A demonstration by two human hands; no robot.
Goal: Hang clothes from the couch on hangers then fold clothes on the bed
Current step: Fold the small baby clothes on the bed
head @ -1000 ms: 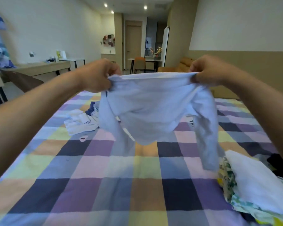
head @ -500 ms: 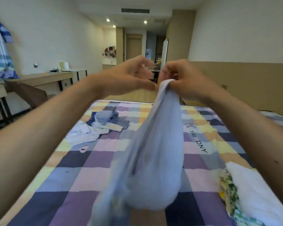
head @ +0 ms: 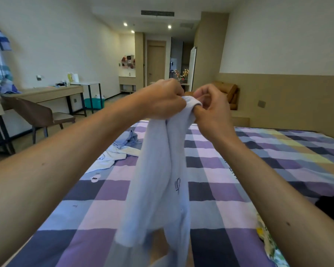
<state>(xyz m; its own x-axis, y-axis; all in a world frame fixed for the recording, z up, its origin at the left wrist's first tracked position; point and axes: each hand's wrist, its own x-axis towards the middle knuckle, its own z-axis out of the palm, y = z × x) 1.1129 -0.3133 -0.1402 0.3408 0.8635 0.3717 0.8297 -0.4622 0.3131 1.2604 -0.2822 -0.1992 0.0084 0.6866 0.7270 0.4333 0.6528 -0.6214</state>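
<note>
Folding step judged in hand. Shirt (head: 162, 180) held doubled above bed (head: 268, 166), top edge gripped by left hand (head: 162, 100), pinched by right hand (head: 210, 106). Next move likely: shirt laid flat, folded across.

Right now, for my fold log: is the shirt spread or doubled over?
Shirt doubled over: left hand and right hand pinch its top together; two layers hang side by side.

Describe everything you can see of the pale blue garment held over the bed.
The pale blue garment is knit-looking cloth, doubled lengthwise into a narrow hanging bundle with a small dark mark on its front. The left hand and right hand hold its top edge close together above the checked bed. Its lower end is blurred; whether it touches the bed cannot be told.
</note>
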